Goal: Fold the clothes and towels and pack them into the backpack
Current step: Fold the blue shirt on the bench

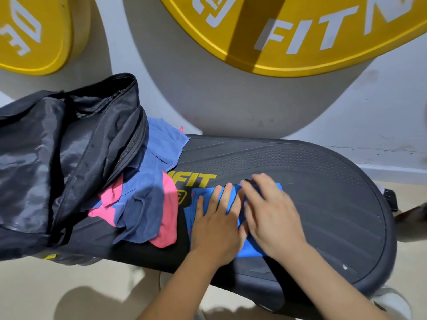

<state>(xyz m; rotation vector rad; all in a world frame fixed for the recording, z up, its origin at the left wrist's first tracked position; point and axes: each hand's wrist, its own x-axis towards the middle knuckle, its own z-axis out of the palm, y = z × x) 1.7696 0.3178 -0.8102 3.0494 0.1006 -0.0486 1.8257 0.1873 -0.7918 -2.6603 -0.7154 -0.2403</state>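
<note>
We are early in the job, by the look of it. Our left hand (212, 229) lies flat, fingers straight, pressing on a small bright blue cloth (249, 251) spread on the dark grey oval table (323, 204). Our right hand (270, 218) sits just beside it, fingers stretched out and a little blurred, laid over the right half of the same cloth. Neither hand grips anything; both only press down. The cloth shows a fold line between the two hands, so we judge this piece to be partway folded. To the left of our left hand lies a loose heap: a pink cloth (167, 227), a navy blue towel (143, 204) draped over it, and a lighter blue towel (166, 142) farther away. All three look crumpled and unfolded. Beyond the heap, farther left again, the black nylon backpack (57, 158) stands with its zip open and its mouth slumped. We cannot tell whether anything is inside it. So this fold remains to be finished, the heap remains to be folded, and the packing remains to be done.
</note>
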